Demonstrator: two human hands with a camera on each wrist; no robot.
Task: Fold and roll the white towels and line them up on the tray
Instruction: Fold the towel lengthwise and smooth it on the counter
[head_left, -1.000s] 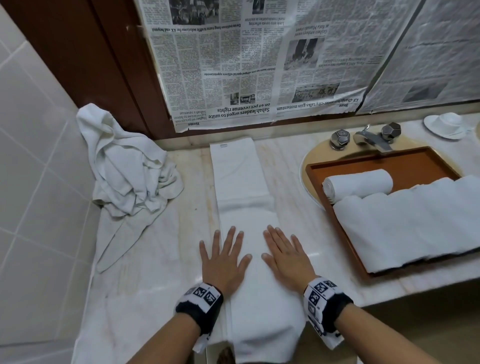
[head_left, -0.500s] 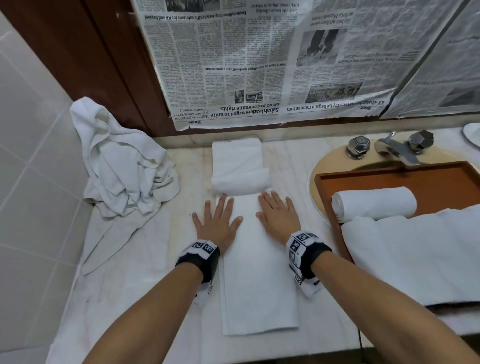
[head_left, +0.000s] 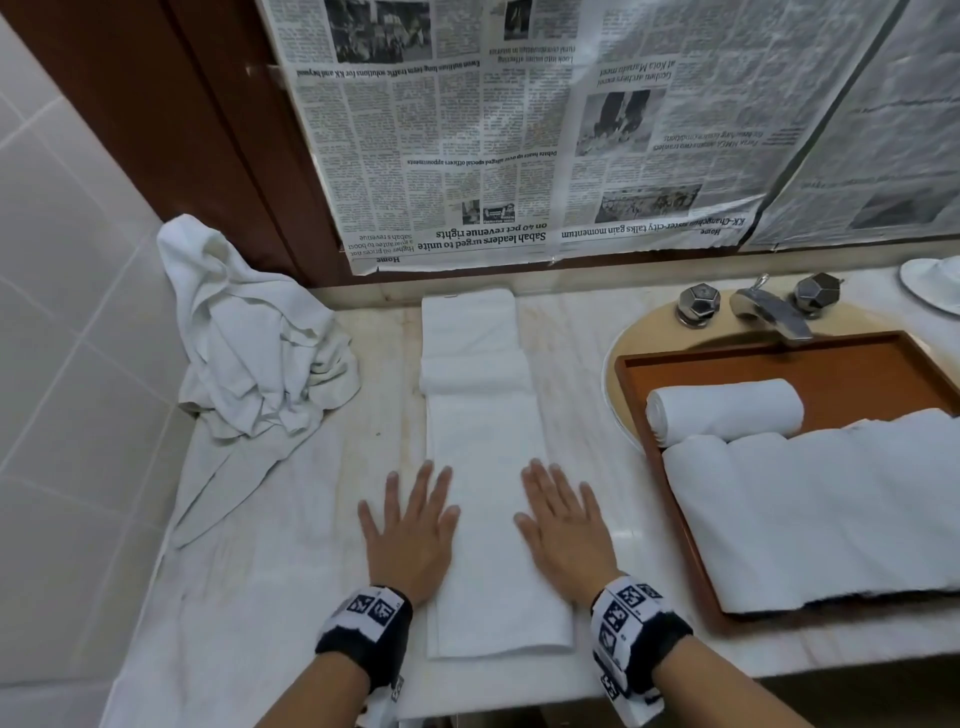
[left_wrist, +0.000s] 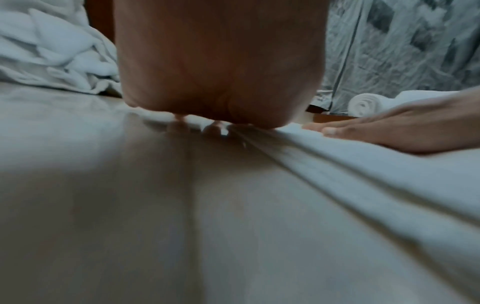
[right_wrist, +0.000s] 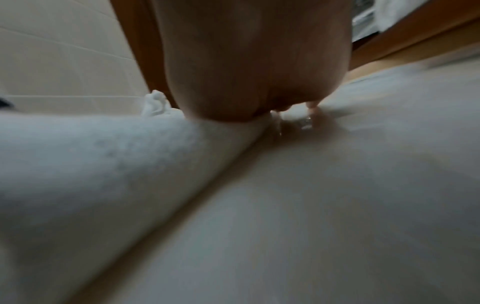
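We note the folded towel (head_left: 488, 493) lying as a long narrow strip down the middle of the tabletop (head_left: 597, 395), its far end at the back edge under the newspaper (head_left: 519, 156) and its near end just short of the front edge. Half a second ago both hands were up by the cross-crease; now they sit nearer the front edge. Left hand (head_left: 410, 530) lies flat with fingers straight and spread, straddling the strip's left border; right hand (head_left: 563, 525) lies the same way on the right border. Neither holds anything. The wrist views agree: palms down on cloth and stone, fingertips mostly hidden. A raised fold ridge (head_left: 472, 371) remains across the far third. We judge this a smoothing pass along the strip, so folding looks about finished and rolling is not yet begun. The tray (head_left: 779, 358) over the basin at the right edge carries one rolled towel (head_left: 724, 408) at its far side and further rolls (head_left: 831, 519) lined up below it, touching. The crumpled heap (head_left: 254, 338) at the back left corner suggests more towels to process.
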